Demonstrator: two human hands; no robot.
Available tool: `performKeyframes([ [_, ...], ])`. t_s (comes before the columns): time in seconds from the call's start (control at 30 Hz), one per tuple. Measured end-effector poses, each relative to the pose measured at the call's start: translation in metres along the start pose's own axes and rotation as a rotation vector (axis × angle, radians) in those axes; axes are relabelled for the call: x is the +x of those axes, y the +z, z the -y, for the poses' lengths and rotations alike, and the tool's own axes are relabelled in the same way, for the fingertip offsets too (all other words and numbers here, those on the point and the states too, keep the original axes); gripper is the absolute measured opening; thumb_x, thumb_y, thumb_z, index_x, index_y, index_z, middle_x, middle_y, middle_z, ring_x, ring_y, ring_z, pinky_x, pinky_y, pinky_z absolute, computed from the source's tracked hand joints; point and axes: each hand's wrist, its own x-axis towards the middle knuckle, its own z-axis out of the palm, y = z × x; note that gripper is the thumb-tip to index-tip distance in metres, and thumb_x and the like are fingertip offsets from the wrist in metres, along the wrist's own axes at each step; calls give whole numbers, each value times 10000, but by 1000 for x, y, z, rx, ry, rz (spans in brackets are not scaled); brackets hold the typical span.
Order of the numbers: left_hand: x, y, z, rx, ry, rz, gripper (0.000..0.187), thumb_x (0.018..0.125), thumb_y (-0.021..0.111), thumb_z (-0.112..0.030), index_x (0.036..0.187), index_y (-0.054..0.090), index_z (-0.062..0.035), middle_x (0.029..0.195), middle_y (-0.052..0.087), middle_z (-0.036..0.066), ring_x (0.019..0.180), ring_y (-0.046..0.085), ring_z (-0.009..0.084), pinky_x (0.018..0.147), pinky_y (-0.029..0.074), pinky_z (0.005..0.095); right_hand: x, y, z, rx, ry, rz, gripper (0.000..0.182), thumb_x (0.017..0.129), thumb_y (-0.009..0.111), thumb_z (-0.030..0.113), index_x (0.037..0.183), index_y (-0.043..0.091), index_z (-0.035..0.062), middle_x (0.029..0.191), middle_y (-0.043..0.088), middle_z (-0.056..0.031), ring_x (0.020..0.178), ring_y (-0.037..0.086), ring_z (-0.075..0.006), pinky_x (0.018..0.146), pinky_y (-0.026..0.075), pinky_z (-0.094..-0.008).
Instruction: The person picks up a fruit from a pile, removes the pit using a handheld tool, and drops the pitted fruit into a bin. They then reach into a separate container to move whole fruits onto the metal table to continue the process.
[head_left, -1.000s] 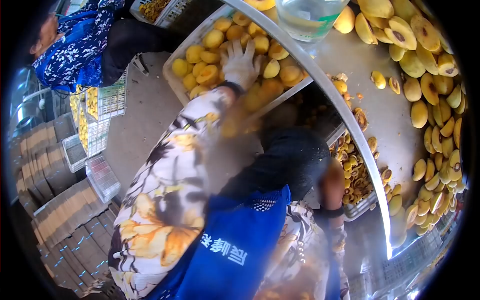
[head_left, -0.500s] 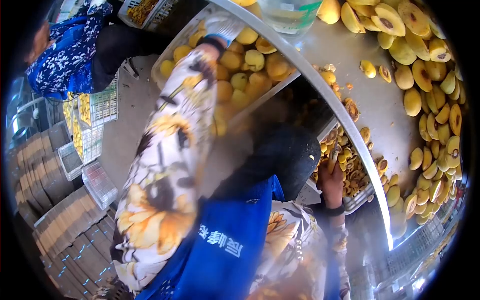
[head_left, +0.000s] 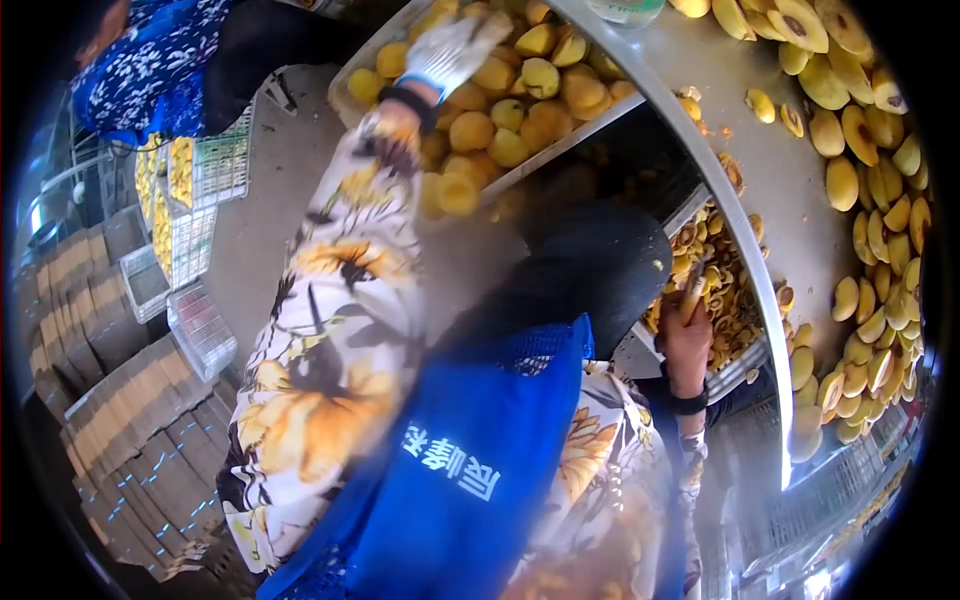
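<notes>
My left hand [head_left: 455, 50], in a white knitted glove, reaches over a crate of whole yellow-orange fruit [head_left: 508, 147]; its fingers are stretched out on the fruit and slightly blurred. Lower on the right, my bare right hand [head_left: 686, 345] is closed around the wooden handle of a small tool [head_left: 693, 292]. The tool's tip is hard to make out. Beneath and beside that hand, a basket holds small cut fruit pieces [head_left: 728, 285].
Many halved fruits [head_left: 880, 185] lie on a metal table with a raised curved rim [head_left: 735, 215]. A co-worker in blue patterned clothing [head_left: 150, 65] is at the upper left, near crates of yellow fruit [head_left: 220, 165]. Stacked brown trays [head_left: 150, 440] stand lower left.
The view has shifted, so crate, table and my right hand appear farther right and higher. More of my gloved left hand shows above the fruit. My right hand still grips the tool.
</notes>
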Motion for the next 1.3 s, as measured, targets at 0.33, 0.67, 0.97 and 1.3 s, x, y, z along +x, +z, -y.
performKeyframes([
  [0.33, -142, -67, -156, -234, -742, 300, 382, 761, 639, -391, 979, 565, -85, 853, 593, 173, 811, 605, 335, 659, 494, 438, -18, 16, -11, 45, -52, -4, 148, 856, 529, 161, 877, 543, 16, 561, 508, -19, 383, 439, -90, 360, 335, -229],
  [0.67, -163, -26, -73, -1425, -1107, 66, 494, 756, 654, -333, 1160, 550, -68, 1002, 619, 192, 863, 612, 349, 763, 498, 388, -24, 28, -24, -189, -591, -194, 167, 829, 562, 154, 897, 536, 4, 579, 527, -42, 385, 462, -114, 355, 342, -241],
  [0.97, -102, -64, -63, -35, -770, 100, 597, 772, 583, -503, 1226, 459, -135, 1206, 500, 164, 1012, 528, 354, 847, 431, 492, -26, 26, -28, 6, -177, 28, 169, 820, 548, 143, 870, 558, -18, 629, 560, -136, 519, 528, -235, 496, 412, -337],
  [1.3, -85, 15, -76, 8, -522, 131, 652, 787, 512, -533, 1278, 418, -114, 1320, 363, 168, 1203, 321, 359, 961, 224, 632, -18, 24, -45, -199, -290, -41, 139, 838, 527, 139, 893, 524, 12, 569, 499, -57, 421, 458, -156, 398, 356, -271],
])
